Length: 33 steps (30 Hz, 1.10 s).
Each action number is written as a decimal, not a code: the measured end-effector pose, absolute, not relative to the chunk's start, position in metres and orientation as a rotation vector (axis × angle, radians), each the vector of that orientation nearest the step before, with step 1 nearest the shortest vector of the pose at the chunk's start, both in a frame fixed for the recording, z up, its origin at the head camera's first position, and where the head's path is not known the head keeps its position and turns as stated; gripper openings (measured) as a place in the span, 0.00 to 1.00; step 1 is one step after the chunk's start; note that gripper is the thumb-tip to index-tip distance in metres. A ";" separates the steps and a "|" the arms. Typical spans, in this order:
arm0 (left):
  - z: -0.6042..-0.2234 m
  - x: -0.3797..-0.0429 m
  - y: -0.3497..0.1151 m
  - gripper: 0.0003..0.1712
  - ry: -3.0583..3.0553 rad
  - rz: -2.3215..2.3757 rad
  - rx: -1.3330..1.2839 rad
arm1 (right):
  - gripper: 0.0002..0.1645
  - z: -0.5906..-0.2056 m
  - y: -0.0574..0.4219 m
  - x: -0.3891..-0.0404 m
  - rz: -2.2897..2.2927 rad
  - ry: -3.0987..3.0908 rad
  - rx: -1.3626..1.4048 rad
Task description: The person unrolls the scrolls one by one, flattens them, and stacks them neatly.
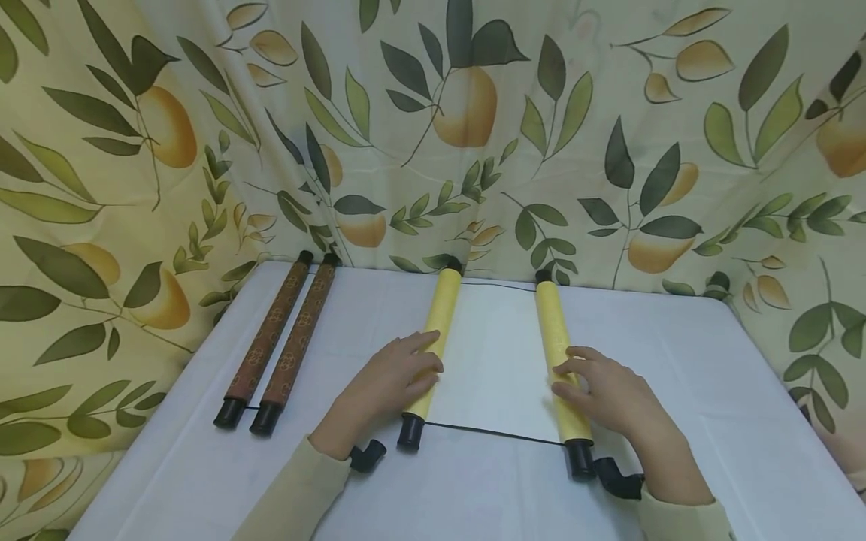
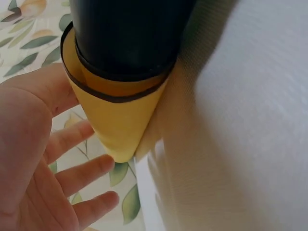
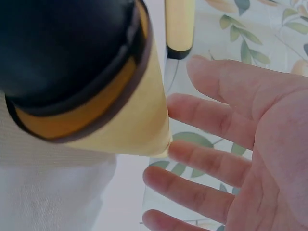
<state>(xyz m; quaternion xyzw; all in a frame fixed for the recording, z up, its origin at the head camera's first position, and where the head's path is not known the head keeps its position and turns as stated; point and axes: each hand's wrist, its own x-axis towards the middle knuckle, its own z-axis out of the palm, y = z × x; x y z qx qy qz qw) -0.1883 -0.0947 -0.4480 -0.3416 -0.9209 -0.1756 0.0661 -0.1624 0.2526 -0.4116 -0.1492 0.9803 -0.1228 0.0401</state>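
Observation:
A scroll lies partly unrolled on the table, its two yellow rolls with black end caps apart and white paper (image 1: 501,353) showing between them. My left hand (image 1: 382,383) is at the outer side of the left yellow roll (image 1: 443,300). In the left wrist view, spread fingers (image 2: 89,175) reach beside that roll (image 2: 120,125). My right hand (image 1: 616,394) touches the right yellow roll (image 1: 551,319) with its fingertips. The right wrist view shows its extended fingers (image 3: 197,192) along the roll's side (image 3: 134,118). Neither hand curls around its roll.
To the left, two brown patterned rolls (image 1: 267,338) with black ends lie close side by side. The table has a white cloth (image 1: 676,330). A curtain (image 1: 609,98) printed with fruit and leaves hangs behind and at both sides. Black wrist devices (image 1: 619,481) sit below each hand.

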 end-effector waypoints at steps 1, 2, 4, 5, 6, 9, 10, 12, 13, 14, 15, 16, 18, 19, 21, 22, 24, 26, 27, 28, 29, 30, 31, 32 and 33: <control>-0.448 -0.188 -0.095 0.11 -2.767 -0.530 -1.026 | 0.23 -0.412 0.253 -0.162 -0.380 3.002 -0.456; -0.449 -0.188 -0.095 0.11 -2.757 -0.533 -1.023 | 0.23 -0.412 0.253 -0.162 -0.385 3.000 -0.454; -0.449 -0.189 -0.095 0.12 -2.740 -0.531 -1.025 | 0.24 -0.411 0.253 -0.162 -0.402 2.989 -0.448; -0.448 -0.188 -0.095 0.13 -2.738 -0.526 -1.022 | 0.25 -0.411 0.254 -0.162 -0.415 2.983 -0.436; -0.448 -0.188 -0.095 0.13 -2.732 -0.522 -1.022 | 0.26 -0.410 0.254 -0.162 -0.425 2.979 -0.428; -0.447 -0.187 -0.096 0.13 -2.737 -0.506 -1.011 | 0.28 -0.409 0.255 -0.161 -0.446 2.963 -0.409; -0.446 -0.187 -0.096 0.12 -2.747 -0.500 -1.003 | 0.28 -0.408 0.255 -0.161 -0.447 2.960 -0.404; -0.446 -0.187 -0.097 0.13 -2.772 -0.502 -0.991 | 0.29 -0.407 0.257 -0.160 -0.438 2.952 -0.389; -0.446 -0.186 -0.098 0.13 -2.788 -0.508 -0.984 | 0.30 -0.407 0.257 -0.160 -0.430 2.944 -0.383; -0.445 -0.186 -0.098 0.14 -2.800 -0.520 -0.976 | 0.30 -0.406 0.258 -0.160 -0.419 2.937 -0.375; -0.445 -0.186 -0.099 0.15 -2.811 -0.525 -0.971 | 0.30 -0.406 0.259 -0.160 -0.409 2.931 -0.367; -0.445 -0.186 -0.099 0.15 -2.814 -0.537 -0.968 | 0.30 -0.406 0.260 -0.160 -0.400 2.927 -0.363; -0.443 -0.186 -0.100 0.15 -2.813 -0.562 -0.959 | 0.30 -0.406 0.260 -0.161 -0.383 2.924 -0.355; -0.443 -0.186 -0.100 0.14 -2.809 -0.570 -0.956 | 0.31 -0.407 0.260 -0.162 -0.382 2.920 -0.352; -0.442 -0.187 -0.102 0.12 -2.797 -0.570 -0.959 | 0.31 -0.408 0.261 -0.163 -0.385 2.918 -0.347; -0.442 -0.187 -0.102 0.11 -2.793 -0.567 -0.958 | 0.32 -0.407 0.261 -0.164 -0.388 2.916 -0.342; -0.442 -0.187 -0.103 0.10 -2.794 -0.556 -0.956 | 0.34 -0.407 0.261 -0.163 -0.393 2.907 -0.328; -0.442 -0.187 -0.103 0.11 -2.804 -0.535 -0.951 | 0.35 -0.406 0.262 -0.163 -0.395 2.898 -0.320; -0.442 -0.187 -0.103 0.11 -2.809 -0.522 -0.945 | 0.35 -0.406 0.262 -0.162 -0.393 2.897 -0.319; -0.442 -0.187 -0.103 0.12 -2.810 -0.511 -0.941 | 0.35 -0.406 0.262 -0.162 -0.391 2.897 -0.318; -0.442 -0.187 -0.103 0.12 -2.810 -0.503 -0.936 | 0.34 -0.406 0.262 -0.161 -0.389 2.897 -0.317; -0.441 -0.188 -0.103 0.12 -2.809 -0.492 -0.929 | 0.34 -0.406 0.262 -0.161 -0.385 2.898 -0.318; -0.441 -0.188 -0.103 0.12 -2.807 -0.489 -0.920 | 0.33 -0.405 0.262 -0.161 -0.377 2.901 -0.322; -0.441 -0.189 -0.103 0.12 -2.806 -0.482 -0.910 | 0.33 -0.405 0.262 -0.161 -0.365 2.907 -0.330; -0.441 -0.190 -0.104 0.13 -2.804 -0.473 -0.899 | 0.31 -0.406 0.263 -0.161 -0.348 2.920 -0.346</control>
